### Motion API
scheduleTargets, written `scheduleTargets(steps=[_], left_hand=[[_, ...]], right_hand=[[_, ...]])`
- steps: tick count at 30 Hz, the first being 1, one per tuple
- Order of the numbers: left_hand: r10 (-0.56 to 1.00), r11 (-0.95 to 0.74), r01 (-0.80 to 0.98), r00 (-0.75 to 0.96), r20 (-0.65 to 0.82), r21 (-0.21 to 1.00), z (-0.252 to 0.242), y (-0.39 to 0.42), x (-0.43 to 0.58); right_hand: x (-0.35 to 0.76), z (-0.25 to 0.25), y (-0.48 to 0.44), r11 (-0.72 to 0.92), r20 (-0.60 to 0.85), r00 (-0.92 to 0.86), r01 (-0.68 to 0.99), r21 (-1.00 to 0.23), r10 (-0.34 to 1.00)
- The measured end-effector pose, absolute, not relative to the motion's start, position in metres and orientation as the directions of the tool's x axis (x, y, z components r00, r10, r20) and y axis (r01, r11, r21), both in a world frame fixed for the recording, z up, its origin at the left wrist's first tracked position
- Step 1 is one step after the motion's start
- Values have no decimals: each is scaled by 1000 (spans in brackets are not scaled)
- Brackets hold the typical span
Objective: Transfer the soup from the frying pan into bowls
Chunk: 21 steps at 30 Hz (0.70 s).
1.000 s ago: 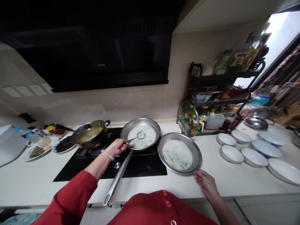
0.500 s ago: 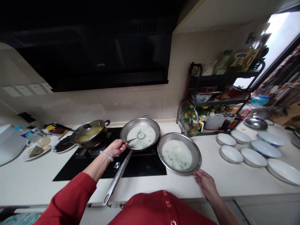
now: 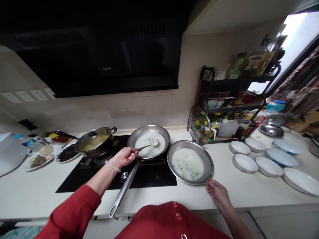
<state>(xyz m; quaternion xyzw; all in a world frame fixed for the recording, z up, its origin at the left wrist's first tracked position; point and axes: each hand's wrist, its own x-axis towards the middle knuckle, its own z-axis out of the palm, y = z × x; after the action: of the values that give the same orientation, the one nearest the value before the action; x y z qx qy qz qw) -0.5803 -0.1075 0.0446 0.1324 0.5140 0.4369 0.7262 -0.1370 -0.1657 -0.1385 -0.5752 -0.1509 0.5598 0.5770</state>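
Observation:
My left hand (image 3: pixel 127 157) is closed round the handle of a small ladle (image 3: pixel 154 142), whose bowl is over the wok (image 3: pixel 132 136) and holds whitish liquid. In the wok is a milky soup (image 3: pixel 147 152) with green bits; its long metal handle (image 3: pixel 124 191) juts over the counter's front. To the right, a round steel basin (image 3: pixel 210 166) contains a similar white soup (image 3: pixel 187 162) with greens. My right hand (image 3: pixel 218 192) pinches the basin's near right rim between thumb and fingers. The basin sits on the counter beside the black hob.
A lidded pan (image 3: pixel 96 142) stands on the hob's left side, with plates of food (image 3: pixel 42 157) beyond. Several white bowls (image 3: pixel 245 162) are on the right counter. A glass lid (image 3: pixel 200 126) leans against a black rack (image 3: pixel 234 108) of bottles. The range hood (image 3: pixel 107 69) hangs above.
The ladle's bowl has risen and shifted slightly right over the wok, now with whitish liquid in it. My left hand has moved slightly right; my right hand stays at the basin's rim.

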Motion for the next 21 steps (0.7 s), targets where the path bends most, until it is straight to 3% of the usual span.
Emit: scheduleTargets(steps=[4,11,15,18,21], left_hand=[[794,578,-406,78,-603,708,63,-117,-563],[793,609,-223,203,-575,761,72,-123,-519],[808,568,12,182,-561,823,51,-120,-488],[871,426,249,148,-469,870,30,-121,-467],[944,-27,619,274,-183,785,13,-126,-457]], right_hand=[[-138,-139,-166,-280,-471,337,-483,-830,815],[-138,-139,-166,-277,-474,339,-491,-826,813],[-138,-140,-165,-272,-471,340,-493,-827,814],[-139,-140,-165,-270,-470,343,-492,-827,813],[-139,-140,-166,-279,-471,338,-483,-830,815]])
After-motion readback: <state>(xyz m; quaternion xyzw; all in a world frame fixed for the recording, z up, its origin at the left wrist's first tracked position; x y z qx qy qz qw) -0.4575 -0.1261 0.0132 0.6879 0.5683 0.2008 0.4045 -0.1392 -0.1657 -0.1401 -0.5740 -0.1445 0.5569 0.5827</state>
